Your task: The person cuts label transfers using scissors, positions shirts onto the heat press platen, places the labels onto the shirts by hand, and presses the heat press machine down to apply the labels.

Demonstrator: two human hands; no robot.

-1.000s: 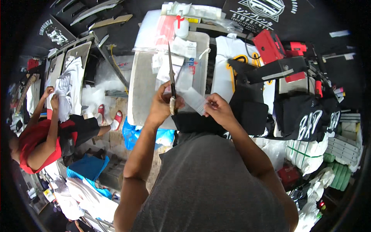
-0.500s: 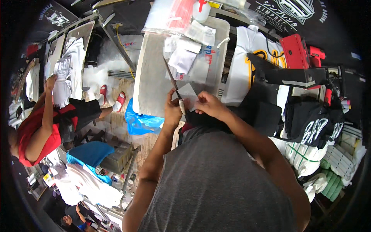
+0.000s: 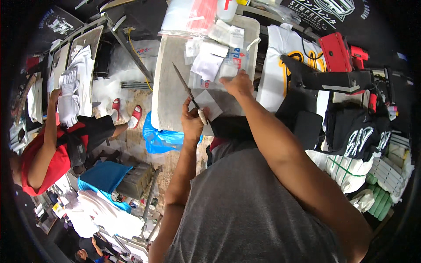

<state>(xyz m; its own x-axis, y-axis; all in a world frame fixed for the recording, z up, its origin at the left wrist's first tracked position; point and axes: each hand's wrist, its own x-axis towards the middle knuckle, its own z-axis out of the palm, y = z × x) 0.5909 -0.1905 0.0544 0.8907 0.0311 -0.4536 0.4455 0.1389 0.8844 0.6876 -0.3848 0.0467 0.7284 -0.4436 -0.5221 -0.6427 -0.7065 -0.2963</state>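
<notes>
My left hand (image 3: 193, 119) is closed around the white-wrapped handle of a long dark-bladed cutting tool (image 3: 183, 82); whether it is scissors or a knife I cannot tell. Its blade points away over the worktable (image 3: 169, 90). A translucent whitish sheet (image 3: 209, 104) lies against the tool, beside my left fingers. Farther forward, my right hand (image 3: 239, 84) reaches over the table with thumb and fingers apart. A small pale piece (image 3: 228, 70) is just beyond its fingertips; contact is unclear. White folded pieces (image 3: 208, 65) rest to the left of that hand.
Plastic-wrapped sheets (image 3: 186, 17) and a white bottle (image 3: 226, 11) stand at the table's far end. A white shirt (image 3: 277, 65) and red machine (image 3: 335, 50) are at right. A blue plastic bag (image 3: 162, 139) hangs below the near-left edge. Another person in red (image 3: 39, 162) works at left.
My right hand has left the translucent sheet and moved forward to the pale pieces on the table. My left hand, still holding the blade, has shifted slightly left and tilted the blade leftward.
</notes>
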